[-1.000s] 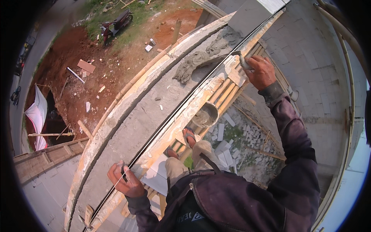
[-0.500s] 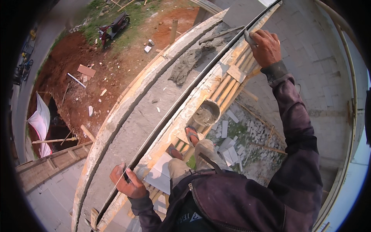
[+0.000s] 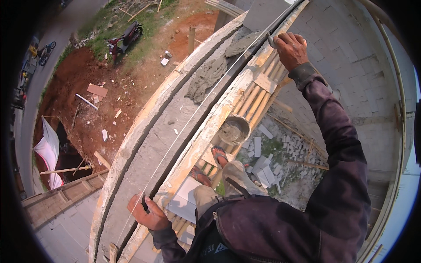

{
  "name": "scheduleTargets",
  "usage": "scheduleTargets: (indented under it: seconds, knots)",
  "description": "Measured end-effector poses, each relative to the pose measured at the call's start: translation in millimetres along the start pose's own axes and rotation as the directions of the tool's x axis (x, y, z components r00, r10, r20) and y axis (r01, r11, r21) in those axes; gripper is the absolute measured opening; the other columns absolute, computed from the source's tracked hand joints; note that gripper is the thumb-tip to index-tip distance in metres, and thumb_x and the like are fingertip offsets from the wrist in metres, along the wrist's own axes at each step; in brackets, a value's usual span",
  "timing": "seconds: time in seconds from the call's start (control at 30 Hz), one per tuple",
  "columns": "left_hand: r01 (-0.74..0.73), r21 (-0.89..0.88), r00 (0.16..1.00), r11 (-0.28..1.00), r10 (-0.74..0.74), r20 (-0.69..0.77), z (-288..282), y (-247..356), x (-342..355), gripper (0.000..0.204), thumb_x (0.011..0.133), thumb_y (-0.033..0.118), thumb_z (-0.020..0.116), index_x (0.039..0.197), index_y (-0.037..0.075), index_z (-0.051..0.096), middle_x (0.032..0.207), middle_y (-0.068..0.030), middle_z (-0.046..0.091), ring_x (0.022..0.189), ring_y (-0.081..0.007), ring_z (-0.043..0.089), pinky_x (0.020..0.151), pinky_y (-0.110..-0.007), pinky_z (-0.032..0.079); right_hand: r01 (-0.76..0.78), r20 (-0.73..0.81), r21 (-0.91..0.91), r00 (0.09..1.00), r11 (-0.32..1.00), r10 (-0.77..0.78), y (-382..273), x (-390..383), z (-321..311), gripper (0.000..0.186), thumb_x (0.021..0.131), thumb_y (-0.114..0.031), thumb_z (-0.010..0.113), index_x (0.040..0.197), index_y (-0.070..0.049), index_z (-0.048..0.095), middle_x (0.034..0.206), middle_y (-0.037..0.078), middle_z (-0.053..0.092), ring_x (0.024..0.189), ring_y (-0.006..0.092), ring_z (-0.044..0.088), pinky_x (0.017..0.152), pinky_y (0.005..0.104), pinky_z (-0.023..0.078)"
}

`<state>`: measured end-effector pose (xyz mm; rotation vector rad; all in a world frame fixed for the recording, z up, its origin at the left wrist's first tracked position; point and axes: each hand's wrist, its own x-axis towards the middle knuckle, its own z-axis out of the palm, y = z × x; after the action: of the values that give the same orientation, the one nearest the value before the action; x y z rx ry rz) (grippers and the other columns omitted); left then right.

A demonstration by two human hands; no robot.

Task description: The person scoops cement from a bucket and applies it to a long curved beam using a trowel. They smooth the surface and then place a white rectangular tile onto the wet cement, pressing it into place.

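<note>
My left hand (image 3: 149, 212) is closed on a white string (image 3: 173, 143) at the lower left, stretched diagonally above the long mortar channel (image 3: 155, 140). My right hand (image 3: 290, 52) grips the grey handle of a trowel (image 3: 273, 42) at the channel's inner edge, near the upper right. Thick wet mortar (image 3: 199, 83) lies in the channel's upper part, below a grey block (image 3: 258, 17). A bucket (image 3: 233, 131) holding grey mix rests on the bamboo platform (image 3: 256, 103) beside my feet.
Bamboo poles (image 3: 397, 74) run along the right. Far below are block rubble (image 3: 267, 171), red earth, a parked motorbike (image 3: 125, 39), a white-and-pink sheet (image 3: 48, 153) and a road (image 3: 66, 22) with vehicles. A plank ledge (image 3: 66, 193) adjoins at left.
My right hand has moved upward along the channel with the trowel. The string now stands out above the mortar, away from the edge. My left hand has shifted slightly downward and right in view.
</note>
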<state>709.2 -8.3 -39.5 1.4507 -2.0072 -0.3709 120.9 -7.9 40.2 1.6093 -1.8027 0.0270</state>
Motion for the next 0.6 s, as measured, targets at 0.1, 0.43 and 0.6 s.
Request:
scheduleTargets:
  seconds: [0.1, 0.43, 0.6]
  knots:
    - [0.031, -0.022, 0.999, 0.999, -0.031, 0.013, 0, -1, -1, 0.021, 0.087, 0.003, 0.056, 0.104, -0.006, 0.064, 0.103, -0.0226, 0.059, 0.098, -0.0378, 0.056, 0.090, -0.047, 0.045, -0.085, 0.034, 0.057, 0.996, 0.995, 0.083, -9, -13, -3, 0.022, 0.078, -0.008, 0.064, 0.100, -0.013, 0.067, 0.095, 0.002, 0.064, 0.098, 0.0222, 0.062, 0.089, 0.0394, 0.043]
    - [-0.097, 0.150, 0.995, 0.984, 0.093, 0.033, -1, -11, -1, 0.023, 0.096, 0.015, 0.053, 0.108, -0.003, 0.061, 0.108, -0.0200, 0.055, 0.110, -0.0377, 0.049, 0.100, -0.053, 0.037, -0.728, 0.305, 0.505, 0.654, 0.464, 0.693, -89, -115, -49, 0.023, 0.079, -0.015, 0.074, 0.097, -0.003, 0.065, 0.086, 0.013, 0.063, 0.079, 0.0334, 0.061, 0.070, 0.0421, 0.045]
    - [-0.021, 0.188, 0.998, 0.982, 0.011, 0.054, -4, -17, 3, 0.036, 0.098, 0.023, 0.054, 0.120, -0.004, 0.055, 0.129, -0.0207, 0.049, 0.125, -0.0378, 0.044, 0.108, -0.053, 0.031, -0.899, 0.549, 0.408, 0.382, 0.161, 0.743, -131, -238, -47, 0.024, 0.081, -0.016, 0.074, 0.095, 0.001, 0.063, 0.078, 0.018, 0.062, 0.068, 0.0378, 0.059, 0.063, 0.0429, 0.046]
